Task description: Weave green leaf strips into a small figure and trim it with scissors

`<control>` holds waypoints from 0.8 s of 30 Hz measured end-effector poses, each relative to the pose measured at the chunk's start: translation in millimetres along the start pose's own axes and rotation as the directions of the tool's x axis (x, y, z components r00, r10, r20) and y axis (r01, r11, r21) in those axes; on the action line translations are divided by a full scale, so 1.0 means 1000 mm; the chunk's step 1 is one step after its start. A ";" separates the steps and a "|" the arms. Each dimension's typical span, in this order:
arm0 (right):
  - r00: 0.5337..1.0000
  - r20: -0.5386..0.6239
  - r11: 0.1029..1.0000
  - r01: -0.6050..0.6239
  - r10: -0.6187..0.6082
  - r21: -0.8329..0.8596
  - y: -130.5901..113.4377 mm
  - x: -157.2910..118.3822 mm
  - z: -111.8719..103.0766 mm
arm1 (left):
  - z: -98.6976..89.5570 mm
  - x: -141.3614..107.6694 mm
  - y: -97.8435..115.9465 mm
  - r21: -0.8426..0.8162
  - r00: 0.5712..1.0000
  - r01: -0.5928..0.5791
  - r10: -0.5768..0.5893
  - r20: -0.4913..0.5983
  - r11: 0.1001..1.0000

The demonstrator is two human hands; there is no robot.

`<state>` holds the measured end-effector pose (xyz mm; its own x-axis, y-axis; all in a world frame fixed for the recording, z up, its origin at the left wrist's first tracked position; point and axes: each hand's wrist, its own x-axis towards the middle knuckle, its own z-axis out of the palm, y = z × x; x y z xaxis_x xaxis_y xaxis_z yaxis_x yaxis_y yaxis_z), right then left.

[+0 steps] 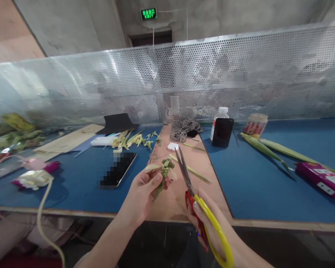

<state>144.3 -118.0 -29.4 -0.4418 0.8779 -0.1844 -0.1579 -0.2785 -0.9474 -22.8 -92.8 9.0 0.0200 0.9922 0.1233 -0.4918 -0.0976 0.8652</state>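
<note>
The left hand is raised just above the near edge of the table, its thumb and fingers pinched around a small woven leaf piece, a green and pale-yellow knot of folded strips with a narrow green stem running down and to the left between the fingers. The right hand is just to the right and slightly lower, gripping a pair of scissors through yellow and red handle loops. The blades look nearly closed and point up and to the left, their tips level with the top of the woven piece and just beside it on its right, not touching it as far as can be told. The long axis of the scissors leans toward the leaf piece, so the right hand's tool lies nearest the knot's upper right side, while the left hand holds it from below. Under both hands a bare wooden board runs away from the viewer, set between two blue mats. A loose leaf strip lies on the board just beyond the scissors. Further left on the blue mat lie a dark phone and, beyond it, a cluster of finished woven pieces. At the far end of the board sits a coil of cord, with a white bottle to its right and long green leaves further right.
</note>
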 end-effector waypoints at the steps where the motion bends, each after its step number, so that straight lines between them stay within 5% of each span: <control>1: 1.000 0.000 1.000 0.009 -0.009 -0.005 0.000 -0.001 0.000 | 0.001 0.000 0.000 -0.003 1.000 -0.001 0.001 -0.020 1.000; 9: 0.992 0.090 0.986 0.104 -0.093 -0.131 -0.007 -0.007 0.004 | 0.009 -0.001 0.005 -0.057 0.983 0.058 -0.067 -0.170 0.997; 24: 0.992 0.096 0.977 0.098 -0.081 -0.190 -0.012 -0.011 0.007 | 0.010 -0.005 0.006 -0.042 0.994 0.042 -0.046 -0.096 0.998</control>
<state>145.0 -127.3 -14.6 -0.5105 0.8560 -0.0810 -0.0297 -0.1117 -0.9933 -16.6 -99.2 18.2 -0.0413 0.9985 0.0362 -0.5269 -0.0525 0.8483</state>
